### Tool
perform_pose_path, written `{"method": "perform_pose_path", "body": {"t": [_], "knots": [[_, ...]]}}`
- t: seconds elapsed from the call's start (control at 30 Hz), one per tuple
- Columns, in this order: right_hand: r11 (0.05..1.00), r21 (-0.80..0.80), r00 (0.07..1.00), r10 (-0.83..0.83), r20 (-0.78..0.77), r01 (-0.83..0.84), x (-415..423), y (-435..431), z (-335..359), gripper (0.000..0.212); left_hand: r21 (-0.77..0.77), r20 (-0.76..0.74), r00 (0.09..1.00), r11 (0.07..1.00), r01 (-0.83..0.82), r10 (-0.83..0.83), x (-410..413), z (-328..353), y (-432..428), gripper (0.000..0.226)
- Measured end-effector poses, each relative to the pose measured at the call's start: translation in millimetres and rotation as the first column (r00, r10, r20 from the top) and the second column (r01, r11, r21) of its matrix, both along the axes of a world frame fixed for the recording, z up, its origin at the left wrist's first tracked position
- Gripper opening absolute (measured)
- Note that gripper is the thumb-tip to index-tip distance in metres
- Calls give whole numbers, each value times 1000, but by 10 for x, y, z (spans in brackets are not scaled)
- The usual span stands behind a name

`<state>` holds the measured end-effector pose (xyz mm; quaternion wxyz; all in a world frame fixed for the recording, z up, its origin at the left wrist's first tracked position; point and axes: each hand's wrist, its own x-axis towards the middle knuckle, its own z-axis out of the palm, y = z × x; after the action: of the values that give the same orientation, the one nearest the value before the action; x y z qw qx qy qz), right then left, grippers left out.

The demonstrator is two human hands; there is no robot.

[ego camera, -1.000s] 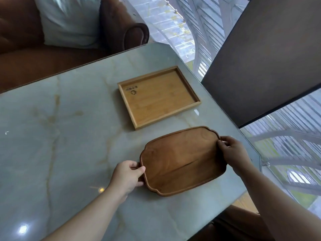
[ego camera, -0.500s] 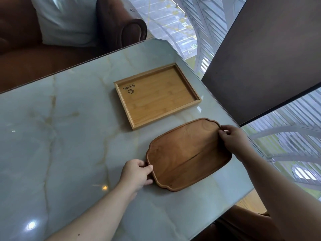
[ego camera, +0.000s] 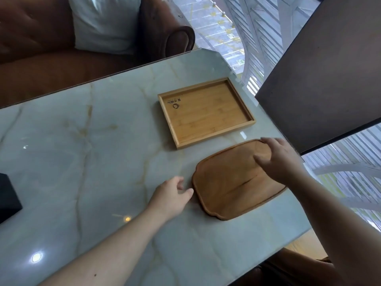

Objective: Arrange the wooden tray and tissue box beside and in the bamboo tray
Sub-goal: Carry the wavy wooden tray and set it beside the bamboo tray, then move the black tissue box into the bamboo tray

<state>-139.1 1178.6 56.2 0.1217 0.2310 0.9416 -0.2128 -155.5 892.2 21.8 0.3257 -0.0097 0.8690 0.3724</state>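
1. The wooden tray (ego camera: 233, 180), dark and with a wavy rim, is lying flat on the marble desk (ego camera: 82, 141) close to the near right edge.
2. The bamboo tray (ego camera: 206, 112), lighter and rectangular, is sitting just beyond it on the desk with a narrow strip of marble between the two; a small dark logo is showing in its far left corner.
3. The right hand (ego camera: 276, 159) is reaching over the far right corner of the wooden tray, fingers loosely curled and the thumb lying on the tray's inner surface; whether it is actually gripping the rim cannot be told.
4. The left hand (ego camera: 171, 195) is resting beside the tray's left end, fingers loosely spread and holding nothing, its thumb tip just at the rim.
5. A black box (ego camera: 8, 195) is poking in at the left edge of the desk, well apart from both trays.
6. A brown sofa (ego camera: 41, 48) with a pale cushion (ego camera: 103, 23) is standing behind the desk.
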Motion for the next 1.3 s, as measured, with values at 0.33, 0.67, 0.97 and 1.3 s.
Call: {"method": "perform_pose_path", "body": {"t": [0.33, 0.67, 0.97, 1.3], "knots": [[774, 24, 773, 634, -29, -633, -286, -1999, 197, 76, -331, -398, 864, 927, 178, -308, -61, 507, -1538, 62], [545, 63, 544, 838, -28, -836, -451, -3832, 185, 75, -389, -431, 883, 921, 3, -185, 289, 645, -3395, 73], [413, 86, 417, 908, 35, -907, -590, -5109, 167, 79, -395, -493, 862, 913, -102, -117, 455, 592, -4736, 79], [211, 297, 256, 959, 121, -931, -979, -6060, 93, 101, -557, -448, 848, 830, -16, -284, 29, 398, -5426, 107]]}}
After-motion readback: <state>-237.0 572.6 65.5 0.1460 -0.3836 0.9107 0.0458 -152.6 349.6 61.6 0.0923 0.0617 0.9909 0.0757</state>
